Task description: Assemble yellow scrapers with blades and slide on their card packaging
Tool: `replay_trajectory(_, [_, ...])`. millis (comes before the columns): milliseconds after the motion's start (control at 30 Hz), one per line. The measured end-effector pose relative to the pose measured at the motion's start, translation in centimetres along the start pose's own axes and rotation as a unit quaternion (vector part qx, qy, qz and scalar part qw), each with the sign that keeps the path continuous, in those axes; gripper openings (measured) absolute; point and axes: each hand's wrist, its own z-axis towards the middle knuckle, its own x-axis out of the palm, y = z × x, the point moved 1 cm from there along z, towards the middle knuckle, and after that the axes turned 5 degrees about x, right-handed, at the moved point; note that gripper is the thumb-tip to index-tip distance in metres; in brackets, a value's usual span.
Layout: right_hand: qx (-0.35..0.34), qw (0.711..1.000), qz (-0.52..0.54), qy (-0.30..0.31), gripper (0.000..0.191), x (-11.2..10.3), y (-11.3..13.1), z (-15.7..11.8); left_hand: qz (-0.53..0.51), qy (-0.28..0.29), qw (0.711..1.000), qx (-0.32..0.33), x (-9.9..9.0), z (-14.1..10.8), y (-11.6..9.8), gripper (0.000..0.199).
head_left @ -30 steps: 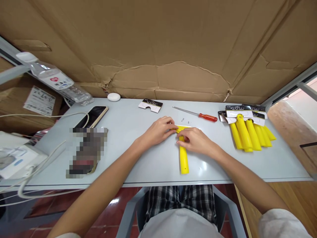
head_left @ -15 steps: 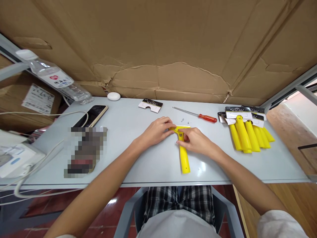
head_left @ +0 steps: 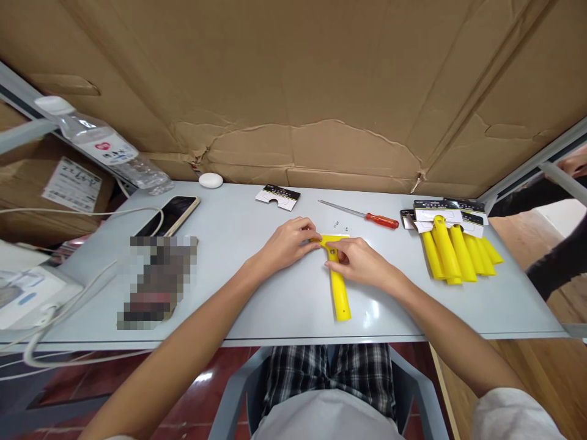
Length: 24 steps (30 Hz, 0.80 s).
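Observation:
A yellow T-shaped scraper lies on the grey table, its handle pointing toward me and a thin pale strip along its far edge. My left hand pinches the left end of the scraper's head. With bent fingers, my right hand grips the head where it meets the handle; the fingertips partly cover it. Just beyond the head lie several tiny screws. Farther back rests a screwdriver with a red handle.
Several yellow scrapers with black-and-white cards are heaped at the right. One loose card lies at the back. Leftward are a phone, a white oval object, a bottle and cables. Another person stands beyond the right edge.
Another person has come into view at the right edge. Both my hands stay on the scraper's head with only slight finger movement. The view has shifted a little.

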Motion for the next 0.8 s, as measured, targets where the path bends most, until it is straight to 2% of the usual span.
replay_trajectory(300, [0.002,1.0,-0.017,0.003,0.02,-0.06,0.2,0.01,-0.009,-0.002,1.0,0.001,0.06,-0.18,-0.17,0.026])
replay_trajectory(600, [0.003,1.0,-0.018,0.002,0.028,0.06,-0.04,0.07,-0.021,-0.006,1.0,-0.005,0.03,-0.25,-0.43,0.024])
replay_trajectory(800, [0.003,1.0,-0.019,0.004,0.025,0.02,0.05,0.12,-0.039,-0.011,0.999,-0.011,0.26,-0.28,-0.26,0.022])
